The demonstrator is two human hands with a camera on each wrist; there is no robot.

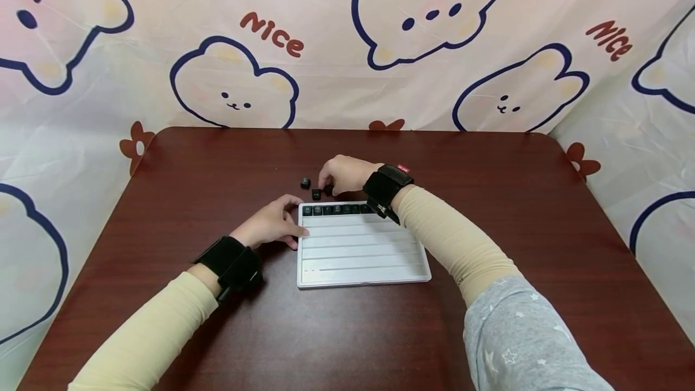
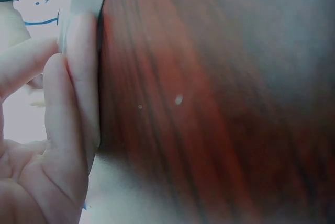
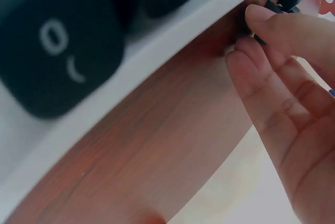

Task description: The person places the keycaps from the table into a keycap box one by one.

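Note:
A white ridged tray [image 1: 361, 258] lies flat on the table, with a row of black keycaps [image 1: 336, 209] along its far edge. My left hand [image 1: 271, 222] holds the tray's left side, thumb over the rim and fingers along the outer edge. Beyond the far edge, my right hand [image 1: 350, 174] pinches a black keycap [image 1: 328, 190] between thumb and fingertips, low at the table. The fingers partly hide that keycap. In the right wrist view, a keycap marked 0 [image 3: 55, 41] sits close to the camera on the tray.
Two loose black keycaps, a farther one [image 1: 306, 183] and a nearer one [image 1: 317, 194], lie left of my right hand. The dark brown table [image 1: 217, 162] ends at a patterned cloth [image 1: 326, 89] behind it. My right forearm crosses over the tray's far right corner.

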